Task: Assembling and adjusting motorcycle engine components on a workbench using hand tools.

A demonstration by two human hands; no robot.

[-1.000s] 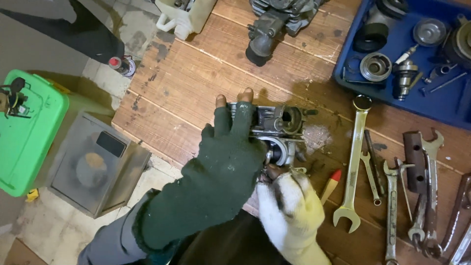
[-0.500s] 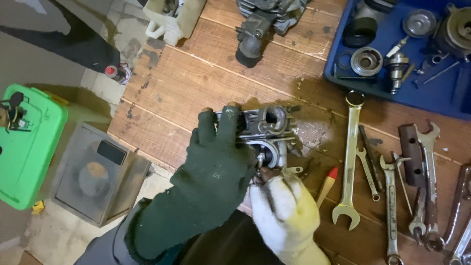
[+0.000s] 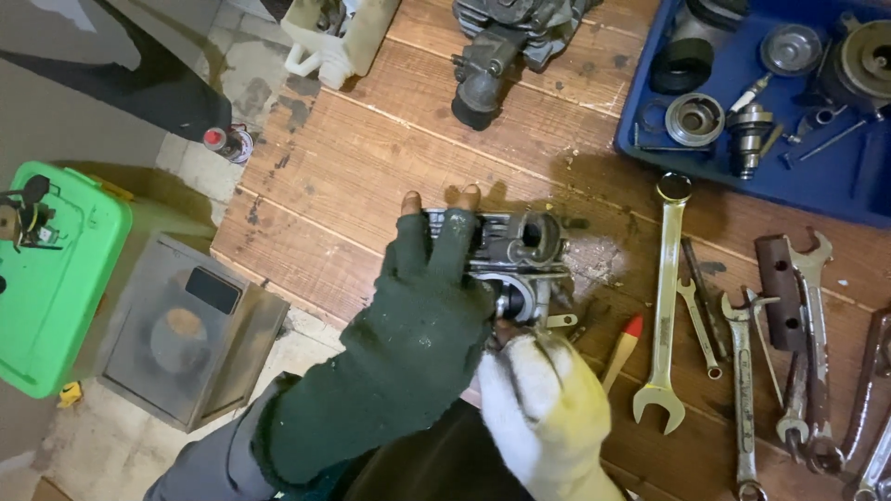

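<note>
The left hand [image 3: 422,306], in a dark green fingerless glove, lies over the left part of a small grey carburetor [image 3: 520,264] on the wooden workbench [image 3: 371,158]. Its fingers curl over the far edge of the metal body, bare fingertips [image 3: 410,200] showing beyond it, so the hand is closed around the part and pins it to the planks.

The right hand [image 3: 548,408], in a white and yellow glove, comes up from the near side and meets the carburetor at its lower face, close against the left palm. Its fingers are bunched together at the round opening there; whether they pinch anything cannot be told, as the glove hides the tips.

Just right of the grip, a red-tipped tool with a pale handle [image 3: 624,348] lies on the bench, and beyond it a long combination wrench [image 3: 665,306], then smaller spanners [image 3: 742,371]. Further out on that side, beyond the wrench's ring end, a blue tray [image 3: 863,190] holds round engine parts. Straight ahead of the held part sits a grey engine casting [image 3: 501,46], with a white plastic container [image 3: 334,32] to its left. Off the bench to the left of the grip stand a grey metal box [image 3: 190,334] and a green case [image 3: 56,278].
</note>
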